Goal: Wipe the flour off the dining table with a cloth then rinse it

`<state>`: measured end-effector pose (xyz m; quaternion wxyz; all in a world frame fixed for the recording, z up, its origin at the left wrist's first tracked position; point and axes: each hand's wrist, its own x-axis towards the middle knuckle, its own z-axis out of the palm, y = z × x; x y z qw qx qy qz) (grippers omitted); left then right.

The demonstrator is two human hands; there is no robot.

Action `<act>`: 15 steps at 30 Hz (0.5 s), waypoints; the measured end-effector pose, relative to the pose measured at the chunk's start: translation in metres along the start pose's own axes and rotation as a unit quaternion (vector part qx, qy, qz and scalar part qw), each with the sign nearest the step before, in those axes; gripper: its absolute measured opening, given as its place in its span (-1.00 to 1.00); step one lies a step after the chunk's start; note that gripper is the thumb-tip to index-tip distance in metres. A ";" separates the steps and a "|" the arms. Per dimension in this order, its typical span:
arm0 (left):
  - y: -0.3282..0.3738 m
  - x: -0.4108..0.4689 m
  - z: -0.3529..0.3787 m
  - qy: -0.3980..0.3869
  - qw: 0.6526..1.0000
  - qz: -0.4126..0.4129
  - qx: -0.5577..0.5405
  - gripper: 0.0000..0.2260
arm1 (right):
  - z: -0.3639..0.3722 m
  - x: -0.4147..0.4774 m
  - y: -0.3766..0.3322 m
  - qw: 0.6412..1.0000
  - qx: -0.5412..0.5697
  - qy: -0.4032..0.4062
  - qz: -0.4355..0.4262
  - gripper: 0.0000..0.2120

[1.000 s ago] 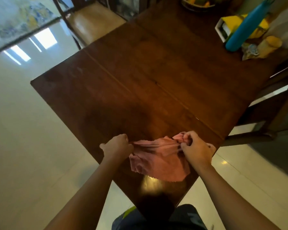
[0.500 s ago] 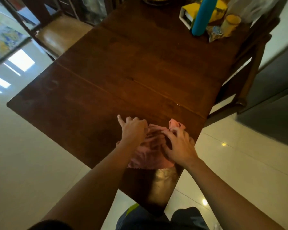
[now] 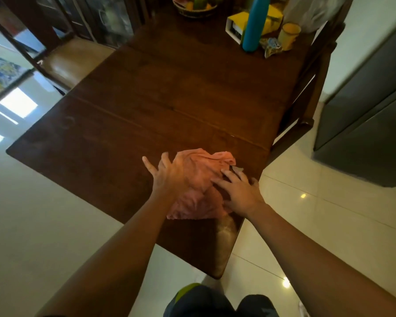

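Dark polished wood table (image 3: 146, 115); soft crumpled pink cloth (image 3: 199, 179); glossy tiled floor (image 3: 306, 225).

Both our bare forearms reach forward from the bottom of the view and angle in toward each other. Our left hand (image 3: 169, 177) lies palm down, fingers (image 3: 148, 164) spread wide and pointing away from us, the wrist straight. Our right hand (image 3: 240, 191) sits just beside it, also palm down, its fingers (image 3: 217, 181) fanned out and angled toward the left hand. Neither hand is clenched; both are flattened and pressing downward, close together but not touching.
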<state>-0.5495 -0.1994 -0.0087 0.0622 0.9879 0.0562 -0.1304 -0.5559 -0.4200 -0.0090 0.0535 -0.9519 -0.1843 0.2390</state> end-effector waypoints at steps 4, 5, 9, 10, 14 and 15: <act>-0.004 -0.044 0.022 -0.115 0.993 0.003 -0.026 -0.25 | 0.013 -0.031 -0.013 0.999 0.031 0.002 -0.023 -0.59; -0.007 -0.056 0.027 -0.129 0.991 -0.012 -0.035 -0.25 | 0.019 -0.039 -0.017 0.999 0.052 -0.005 -0.013 -0.61; -0.022 -0.088 0.043 -0.104 0.993 -0.021 -0.052 -0.38 | 0.037 -0.068 -0.028 0.997 0.078 0.002 0.003 -0.66; -0.026 -0.092 0.044 -0.110 0.993 -0.011 -0.046 -0.38 | 0.039 -0.074 -0.031 0.997 0.081 -0.008 0.008 -0.65; -0.036 -0.100 0.039 -0.127 0.992 0.026 -0.008 -0.36 | 0.043 -0.093 -0.047 0.994 0.096 -0.048 0.036 -0.67; -0.034 -0.099 0.032 -0.132 0.991 0.037 0.005 -0.37 | 0.041 -0.095 -0.049 0.992 0.109 -0.051 0.044 -0.68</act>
